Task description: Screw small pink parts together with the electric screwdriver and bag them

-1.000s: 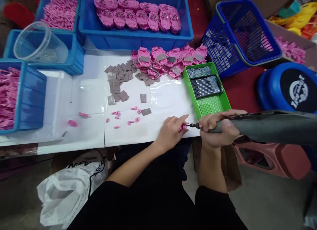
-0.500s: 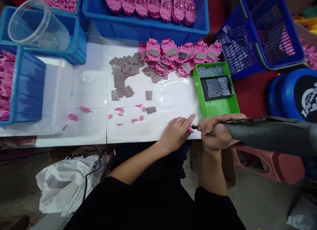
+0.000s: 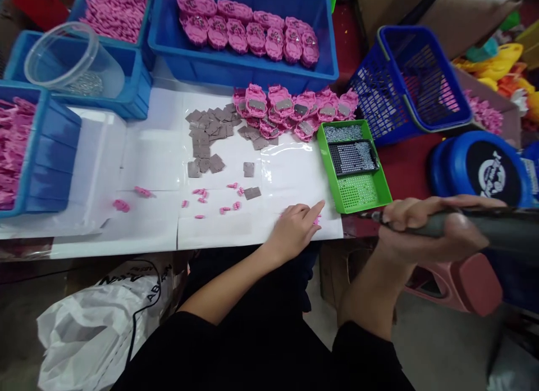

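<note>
My right hand [image 3: 429, 228] is wrapped round a dark electric screwdriver [image 3: 505, 225], held level past the table's right front edge. Its bit points left, somewhat blurred, and touches nothing. Near the front edge my left hand [image 3: 297, 228] presses down on the white surface, fingers closed over a small pink plastic part [image 3: 317, 219]. Most of that part is hidden; a bit shows beside the index finger. Left of this hand lie several small pink pieces [image 3: 225, 210] and a grey metal plate [image 3: 253, 193].
A green tray [image 3: 385, 194] with screws stands right of my left hand. Pink housings [image 3: 281, 102] and a pile of grey plates [image 3: 202, 127] lie farther back. Around them are a blue bin [image 3: 252, 71], a blue basket [image 3: 379, 88] and a blue stool [image 3: 442, 166].
The screwdriver has moved right, away from the pink part at my left hand, with my right hand still on it. My left hand stays at the part. The view has shifted slightly.
</note>
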Demonstrator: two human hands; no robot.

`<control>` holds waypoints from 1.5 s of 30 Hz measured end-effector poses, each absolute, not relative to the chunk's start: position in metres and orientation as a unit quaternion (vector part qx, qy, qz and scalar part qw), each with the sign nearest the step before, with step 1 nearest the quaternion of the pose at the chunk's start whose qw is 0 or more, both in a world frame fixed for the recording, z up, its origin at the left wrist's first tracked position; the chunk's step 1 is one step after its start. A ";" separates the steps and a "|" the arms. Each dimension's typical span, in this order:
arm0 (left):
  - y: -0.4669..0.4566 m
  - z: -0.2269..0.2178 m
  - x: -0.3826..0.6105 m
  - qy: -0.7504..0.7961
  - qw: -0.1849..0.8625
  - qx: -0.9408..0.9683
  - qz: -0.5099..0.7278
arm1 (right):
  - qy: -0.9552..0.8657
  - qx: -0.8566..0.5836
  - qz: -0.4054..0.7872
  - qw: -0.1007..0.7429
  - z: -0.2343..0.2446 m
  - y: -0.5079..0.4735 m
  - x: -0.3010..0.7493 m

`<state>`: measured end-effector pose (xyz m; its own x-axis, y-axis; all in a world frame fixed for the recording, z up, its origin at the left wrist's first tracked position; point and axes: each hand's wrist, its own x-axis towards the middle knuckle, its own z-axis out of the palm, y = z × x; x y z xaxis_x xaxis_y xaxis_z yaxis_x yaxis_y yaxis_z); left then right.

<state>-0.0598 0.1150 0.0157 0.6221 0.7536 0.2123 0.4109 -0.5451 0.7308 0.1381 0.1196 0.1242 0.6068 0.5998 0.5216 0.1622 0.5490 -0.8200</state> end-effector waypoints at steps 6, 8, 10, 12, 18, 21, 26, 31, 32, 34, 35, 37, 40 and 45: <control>0.116 0.019 -0.059 0.335 0.302 0.852 0.265 | -0.177 -0.557 0.091 0.807 0.115 0.153 0.192; 0.116 0.020 -0.059 0.332 0.297 0.854 0.268 | -0.183 -0.558 0.092 0.804 0.114 0.159 0.191; 0.115 0.021 -0.059 0.334 0.295 0.853 0.272 | -0.188 -0.560 0.098 0.801 0.115 0.160 0.187; 0.115 0.021 -0.060 0.338 0.297 0.849 0.276 | -0.191 -0.561 0.102 0.799 0.114 0.160 0.183; 0.114 0.021 -0.061 0.342 0.297 0.844 0.288 | -0.196 -0.572 0.109 0.789 0.111 0.159 0.175; 0.114 0.021 -0.061 0.342 0.303 0.841 0.288 | -0.195 -0.577 0.110 0.785 0.111 0.159 0.173; 0.115 0.023 -0.062 0.335 0.315 0.841 0.285 | -0.190 -0.581 0.100 0.785 0.111 0.161 0.172; 0.114 0.023 -0.063 0.304 0.283 0.857 0.306 | -0.207 -0.571 0.107 0.787 0.119 0.150 0.169; 0.113 0.023 -0.063 0.298 0.266 0.862 0.313 | -0.229 -0.561 0.114 0.787 0.122 0.144 0.165; 0.111 0.022 -0.063 0.288 0.236 0.868 0.328 | -0.286 -0.528 0.133 0.788 0.131 0.132 0.150; 0.110 0.022 -0.062 0.287 0.227 0.868 0.336 | -0.316 -0.510 0.144 0.787 0.135 0.125 0.140; 0.109 0.022 -0.062 0.294 0.222 0.862 0.348 | -0.362 -0.478 0.169 0.782 0.143 0.114 0.118; 0.110 0.020 -0.062 0.308 0.237 0.852 0.350 | -0.413 -0.441 0.211 0.768 0.149 0.104 0.089; 0.111 0.018 -0.063 0.310 0.265 0.844 0.347 | -0.440 -0.421 0.249 0.753 0.144 0.100 0.072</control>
<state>-0.0631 0.1108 0.0179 0.5658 0.7085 0.4218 0.3396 -0.6664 0.6638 0.0719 0.0996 0.1442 0.4883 0.7457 0.4534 -0.0046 0.5218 -0.8531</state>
